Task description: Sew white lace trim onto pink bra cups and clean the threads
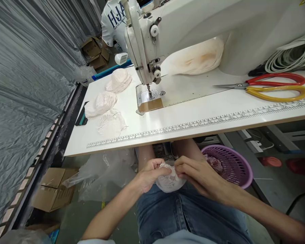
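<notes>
Over my lap, below the table's front edge, I hold a white lace bra cup between both hands. My left hand pinches its lace rim, thumb on top. On the other side, my right hand has its fingers closed on the upper edge; its fingertips are partly hidden. On the left of the sewing table lie more pale lace cups, some in stacked heaps, with a flat lace piece in front. The sewing machine stands beyond my hands, its needle over the metal plate.
Scissors with red and yellow handles lie at the right, behind a printed ruler. A purple basket stands beside my right leg. Cardboard boxes and plastic sheeting are at lower left. Another person is behind the machine.
</notes>
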{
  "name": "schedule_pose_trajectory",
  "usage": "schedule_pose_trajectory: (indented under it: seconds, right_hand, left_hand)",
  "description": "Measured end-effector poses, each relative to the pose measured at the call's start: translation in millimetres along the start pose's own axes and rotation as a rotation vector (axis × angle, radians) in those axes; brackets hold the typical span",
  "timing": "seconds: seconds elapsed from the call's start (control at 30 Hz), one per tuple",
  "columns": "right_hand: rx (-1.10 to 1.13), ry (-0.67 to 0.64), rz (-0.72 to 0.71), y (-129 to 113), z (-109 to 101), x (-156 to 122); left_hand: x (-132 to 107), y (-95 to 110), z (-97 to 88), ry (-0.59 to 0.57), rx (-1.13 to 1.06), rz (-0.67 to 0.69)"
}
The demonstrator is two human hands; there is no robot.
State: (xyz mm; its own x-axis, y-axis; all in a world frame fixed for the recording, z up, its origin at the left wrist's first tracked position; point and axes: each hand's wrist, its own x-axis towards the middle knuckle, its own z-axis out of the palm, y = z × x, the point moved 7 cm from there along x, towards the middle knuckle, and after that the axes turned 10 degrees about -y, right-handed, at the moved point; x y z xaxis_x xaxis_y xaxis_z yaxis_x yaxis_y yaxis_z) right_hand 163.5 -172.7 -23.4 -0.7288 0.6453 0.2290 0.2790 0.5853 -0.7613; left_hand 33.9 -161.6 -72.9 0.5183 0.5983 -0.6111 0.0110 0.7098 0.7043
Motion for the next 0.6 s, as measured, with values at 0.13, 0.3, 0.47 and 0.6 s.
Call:
schedule_pose_trajectory:
  seconds: [0.13,0.3,0.47,0.6]
  right_hand:
    - [0.372,0.078,0.052,10.0,-7.6,-3.2]
    - [-0.14,0.011,0.02,12.4,3.1,-8.5]
    - [0.042,0.037,0.042,6.9,-0.7,-3.8]
    - [0.35,-0.026,0.111,12.9,-1.5,-6.8]
  left_hand:
    - [3.8,-1.9,2.1,0.015,-0.018,-0.023]
    - [7.5,-2.8,5.0,0.015,-0.008,-0.051]
    - [10.3,-8.6,-2.1,0.052,-0.008,-0.06]
    - [12.1,-10.0,-4.8,0.061,0.038,-0.061]
